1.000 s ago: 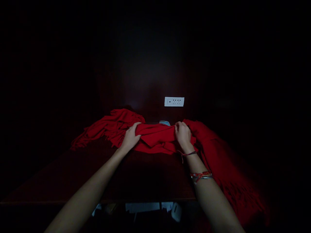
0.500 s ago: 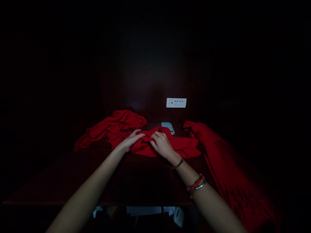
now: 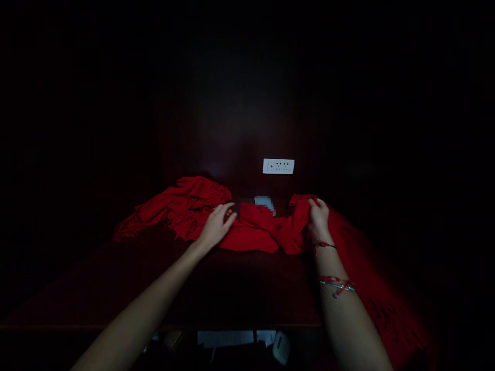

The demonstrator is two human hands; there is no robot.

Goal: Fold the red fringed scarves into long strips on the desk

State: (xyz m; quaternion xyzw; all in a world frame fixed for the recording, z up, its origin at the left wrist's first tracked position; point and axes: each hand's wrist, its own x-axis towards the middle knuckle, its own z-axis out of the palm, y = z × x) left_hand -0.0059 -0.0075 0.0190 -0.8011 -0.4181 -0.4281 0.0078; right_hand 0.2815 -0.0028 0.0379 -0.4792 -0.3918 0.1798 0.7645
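Note:
A red fringed scarf (image 3: 251, 237) lies bunched across the dark tabletop, its left fringed part heaped up and its right part running down toward the front right. My right hand (image 3: 319, 214) is closed round a fold of the scarf on the right side. Over the scarf's left-middle part is my left hand (image 3: 219, 224), thumb and fingers apart with a gap between them; whether it touches the cloth is hard to tell. Behind the cloth lies a phone (image 3: 264, 202) with a lit, pixelated screen, its lower part partly covered by the red fabric.
A white socket plate (image 3: 278, 166) is on the dark wall behind the table (image 3: 174, 293). Below the table's front edge are pale papers (image 3: 224, 338) and a white rounded object (image 3: 281, 348). The surroundings are very dark.
My right hand first moved left to the middle of the scarf, then went back right and now grips a fold there. My left hand's fingers have come off the cloth fold and spread.

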